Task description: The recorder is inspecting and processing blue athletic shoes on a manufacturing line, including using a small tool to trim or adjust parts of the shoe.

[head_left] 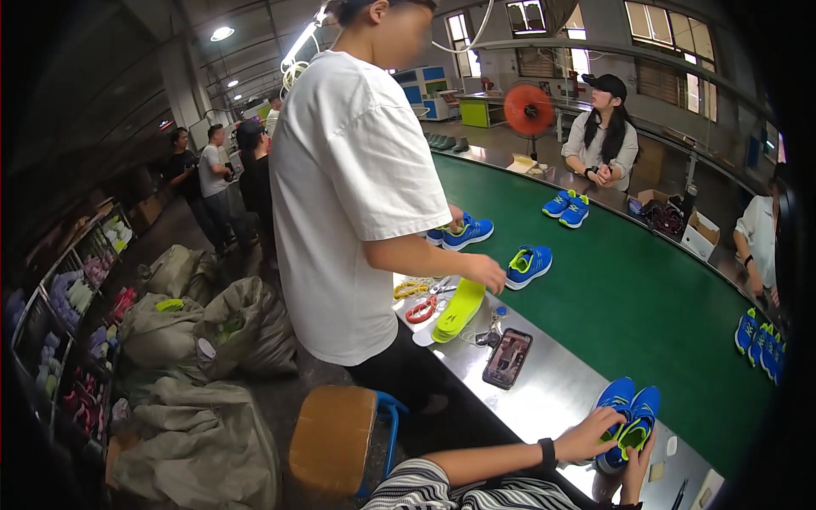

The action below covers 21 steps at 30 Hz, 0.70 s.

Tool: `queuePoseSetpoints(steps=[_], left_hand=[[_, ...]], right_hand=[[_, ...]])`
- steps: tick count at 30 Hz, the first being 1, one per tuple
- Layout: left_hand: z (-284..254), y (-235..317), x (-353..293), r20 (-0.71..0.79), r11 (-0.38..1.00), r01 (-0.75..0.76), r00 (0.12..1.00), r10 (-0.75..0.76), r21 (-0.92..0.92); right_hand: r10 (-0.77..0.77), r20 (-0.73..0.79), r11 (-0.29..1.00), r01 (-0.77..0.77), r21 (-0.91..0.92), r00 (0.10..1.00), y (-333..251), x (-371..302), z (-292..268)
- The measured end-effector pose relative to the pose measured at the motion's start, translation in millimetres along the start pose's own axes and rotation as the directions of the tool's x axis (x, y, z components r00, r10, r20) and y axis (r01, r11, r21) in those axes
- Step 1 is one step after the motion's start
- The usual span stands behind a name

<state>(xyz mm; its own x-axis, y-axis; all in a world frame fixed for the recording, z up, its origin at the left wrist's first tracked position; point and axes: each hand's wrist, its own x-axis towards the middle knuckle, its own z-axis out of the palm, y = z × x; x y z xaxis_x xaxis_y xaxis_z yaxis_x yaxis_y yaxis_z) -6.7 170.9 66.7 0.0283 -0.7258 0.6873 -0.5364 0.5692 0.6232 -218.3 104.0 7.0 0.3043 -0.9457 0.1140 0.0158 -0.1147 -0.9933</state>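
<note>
Low on the right, a pair of blue sneakers (pixel 643 406) with yellow-green lining stands side by side at the metal edge of the table. My left hand (pixel 588 433) lies over the opening of the left shoe, its fingers bent in at the collar. Around the heel and outer side of the right shoe closes my right hand (pixel 639 457). The fingertips inside the collars are partly hidden. Left of the shoes a phone (pixel 508 358) lies on the metal strip.
A co-worker in a white T-shirt (pixel 348 195) stands at left, one hand at yellow-green insoles (pixel 461 310). More blue sneakers (pixel 529 267) sit on the green belt (pixel 612 306). A stool (pixel 333 438) and sacks (pixel 200 442) occupy the floor. Another person (pixel 605 136) stands across.
</note>
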Motion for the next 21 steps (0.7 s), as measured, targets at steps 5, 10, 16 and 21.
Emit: queuePoseSetpoints(steps=[5, 10, 16, 21], left_hand=[[6.5, 9.6, -24.7, -0.132, 0.821, 0.558, 0.811, -0.570, -0.118], [27.1, -44.0, -44.2, -0.004, 0.862, 0.507, 0.862, -0.507, 0.020], [11.4, -17.6, -46.1, 0.143, 0.815, 0.573, 0.803, -0.579, 0.084], [-1.0, -5.4, -30.9, 0.165, 0.755, 0.649, 0.738, -0.655, 0.095]], right_hand=[[-0.053, 0.018, 0.998, 0.052, 0.023, 0.998, 10.4, -15.1, -8.9], [0.024, -0.078, 0.988, -0.036, -0.152, 0.997, -7.2, -15.3, -5.9], [0.050, -0.090, 0.990, -0.061, -0.130, 0.995, 14.2, -23.1, -18.3], [0.054, -0.085, 0.990, -0.065, -0.126, 0.995, 0.4, -26.4, -13.9]])
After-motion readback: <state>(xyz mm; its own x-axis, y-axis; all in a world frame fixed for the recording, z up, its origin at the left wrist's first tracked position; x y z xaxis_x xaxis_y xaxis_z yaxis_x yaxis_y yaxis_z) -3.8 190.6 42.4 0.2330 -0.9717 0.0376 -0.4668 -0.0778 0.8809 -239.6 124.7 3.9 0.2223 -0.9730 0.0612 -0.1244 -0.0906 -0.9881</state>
